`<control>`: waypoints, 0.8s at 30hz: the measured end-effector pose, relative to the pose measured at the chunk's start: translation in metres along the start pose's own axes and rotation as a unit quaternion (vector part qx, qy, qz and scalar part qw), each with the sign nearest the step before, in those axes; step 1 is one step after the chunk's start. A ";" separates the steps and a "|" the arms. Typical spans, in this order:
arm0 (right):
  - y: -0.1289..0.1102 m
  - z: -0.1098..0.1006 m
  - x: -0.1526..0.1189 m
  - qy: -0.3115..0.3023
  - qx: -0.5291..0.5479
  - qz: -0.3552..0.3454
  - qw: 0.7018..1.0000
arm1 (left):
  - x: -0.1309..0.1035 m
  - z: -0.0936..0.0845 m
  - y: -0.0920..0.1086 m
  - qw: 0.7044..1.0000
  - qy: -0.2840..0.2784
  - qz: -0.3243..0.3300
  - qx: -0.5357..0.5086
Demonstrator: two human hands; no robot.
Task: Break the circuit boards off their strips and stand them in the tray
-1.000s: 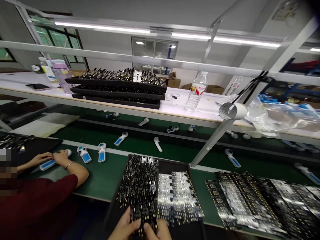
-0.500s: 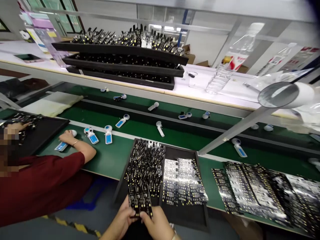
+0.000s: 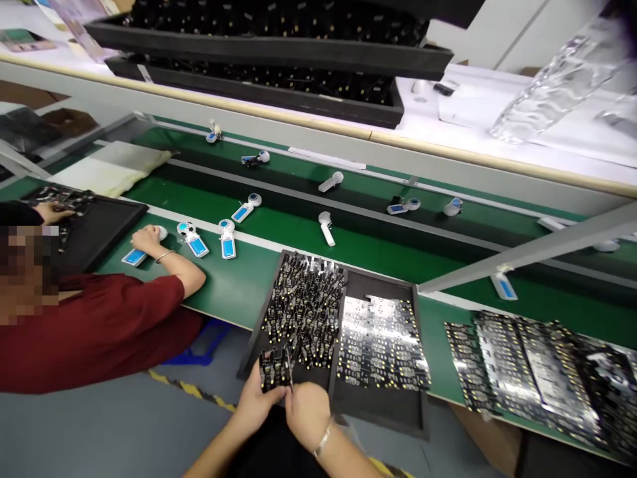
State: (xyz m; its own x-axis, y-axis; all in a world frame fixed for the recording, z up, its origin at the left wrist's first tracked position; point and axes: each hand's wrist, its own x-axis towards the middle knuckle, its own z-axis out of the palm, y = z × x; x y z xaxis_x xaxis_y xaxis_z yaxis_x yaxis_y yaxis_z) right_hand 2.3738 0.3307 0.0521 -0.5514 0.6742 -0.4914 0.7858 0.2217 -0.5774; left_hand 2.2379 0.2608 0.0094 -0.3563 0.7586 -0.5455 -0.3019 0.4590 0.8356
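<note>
Both the left hand [image 3: 256, 405] and the right hand [image 3: 304, 411] are pinching a small circuit board [image 3: 273, 369] at the near edge of the black tray [image 3: 383, 415], which is overhanging the green worktop [image 3: 223, 292].

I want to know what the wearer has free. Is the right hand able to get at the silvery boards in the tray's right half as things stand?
Probably yes. The right hand sits at the tray near edge, sharing a black board panel with the left hand. The silvery boards lie uncovered just beyond, nothing between, though it would have to let go first.
</note>
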 end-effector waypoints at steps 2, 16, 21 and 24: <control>0.004 0.006 0.011 0.006 0.002 0.030 1.000 | 0.018 -0.007 0.000 0.993 0.032 0.067 0.089; 0.101 -0.003 0.018 -0.027 -0.040 0.226 0.973 | 0.071 -0.031 0.051 0.896 0.058 0.071 0.435; 0.115 -0.028 0.003 0.097 -0.102 0.264 0.954 | 0.045 -0.015 0.033 0.741 0.053 0.271 0.612; 0.134 -0.045 -0.005 0.190 -0.134 0.278 0.932 | 0.043 -0.004 0.015 0.686 -0.031 0.311 0.658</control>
State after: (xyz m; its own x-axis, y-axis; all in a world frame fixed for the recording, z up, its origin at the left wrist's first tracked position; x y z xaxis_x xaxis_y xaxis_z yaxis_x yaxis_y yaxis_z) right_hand 2.4941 0.3884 0.0064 0.0602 0.9266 -0.3711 0.9903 -0.1022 -0.0946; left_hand 2.2149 0.2985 -0.0019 -0.0042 0.9961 -0.0876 0.9641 0.0273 0.2643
